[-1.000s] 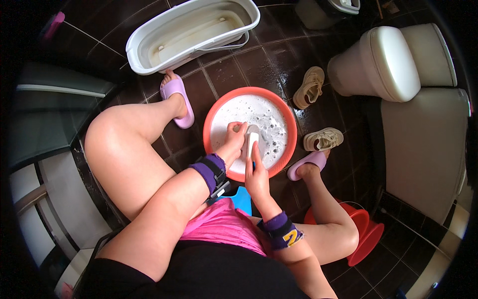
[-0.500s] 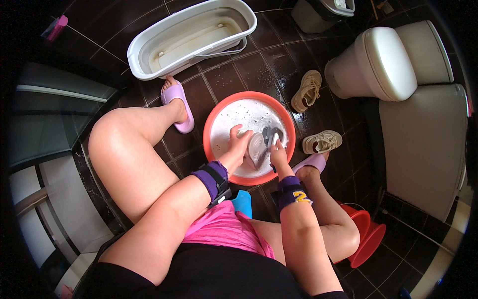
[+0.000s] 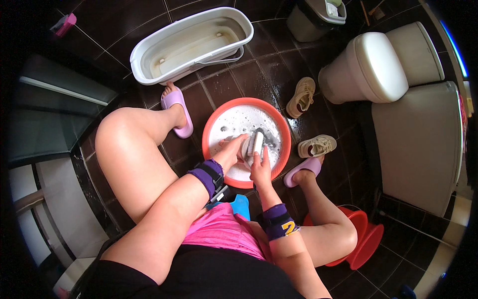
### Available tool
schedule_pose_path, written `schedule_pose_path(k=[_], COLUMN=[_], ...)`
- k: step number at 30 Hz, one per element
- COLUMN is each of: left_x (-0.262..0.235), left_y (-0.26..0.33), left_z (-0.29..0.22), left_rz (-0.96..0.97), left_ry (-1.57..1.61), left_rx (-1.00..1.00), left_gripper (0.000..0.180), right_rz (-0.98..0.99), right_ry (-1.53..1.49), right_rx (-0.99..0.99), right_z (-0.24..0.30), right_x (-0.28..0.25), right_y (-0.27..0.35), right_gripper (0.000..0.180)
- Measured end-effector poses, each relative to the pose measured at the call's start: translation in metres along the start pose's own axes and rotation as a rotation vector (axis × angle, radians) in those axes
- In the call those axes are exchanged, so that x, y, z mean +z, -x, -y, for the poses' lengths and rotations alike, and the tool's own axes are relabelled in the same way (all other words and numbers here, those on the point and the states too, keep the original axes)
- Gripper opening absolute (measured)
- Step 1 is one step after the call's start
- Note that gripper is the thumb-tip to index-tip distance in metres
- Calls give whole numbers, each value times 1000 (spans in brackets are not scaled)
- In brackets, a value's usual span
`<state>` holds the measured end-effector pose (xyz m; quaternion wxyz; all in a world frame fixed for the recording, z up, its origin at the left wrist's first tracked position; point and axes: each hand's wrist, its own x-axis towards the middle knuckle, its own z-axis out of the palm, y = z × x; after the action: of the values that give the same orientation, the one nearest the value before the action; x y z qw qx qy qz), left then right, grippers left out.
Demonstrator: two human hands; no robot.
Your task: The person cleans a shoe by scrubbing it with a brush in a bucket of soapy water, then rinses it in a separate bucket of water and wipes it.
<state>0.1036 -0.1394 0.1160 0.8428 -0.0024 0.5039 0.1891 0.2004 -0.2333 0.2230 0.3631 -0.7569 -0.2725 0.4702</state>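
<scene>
A round orange-red basin stands on the floor between my feet, filled with white suds. My left hand is closed round a pale, sole-shaped piece over the suds; the hand and brush hide most of it, so its exact kind is unclear. My right hand grips a white-backed scrub brush, its bristles turned left against or close to the piece. Purple bands circle both forearms. Dark water shows through the foam beside the brush.
Two beige sneakers lie right of the basin. A long white bucket stands beyond it. At the right are a toilet and a grey bin. A red tub sits by my right knee; the tiles look wet.
The brush has moved left and a little nearer to me, over the pale piece. My left hand has shifted slightly left, and the whole view has turned a little.
</scene>
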Motion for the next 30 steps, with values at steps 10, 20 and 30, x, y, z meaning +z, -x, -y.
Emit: schedule_pose_path(k=[10,20,30], left_x=[-7,29,10], left_y=[37,49,-40], left_z=[-12,-32,-31], left_rz=[-518,-422,67], left_ry=[119,124,412], left_rx=[328,250,-16], left_gripper=[77,83,31], right_rz=[26,-28,32], right_ry=[-107,46,327], right_rx=[289,-15,-265], right_z=[-88,-47,23], right_x=[-29,-2,35], right_y=[-29,-44,-78], right_gripper=[31,49,48])
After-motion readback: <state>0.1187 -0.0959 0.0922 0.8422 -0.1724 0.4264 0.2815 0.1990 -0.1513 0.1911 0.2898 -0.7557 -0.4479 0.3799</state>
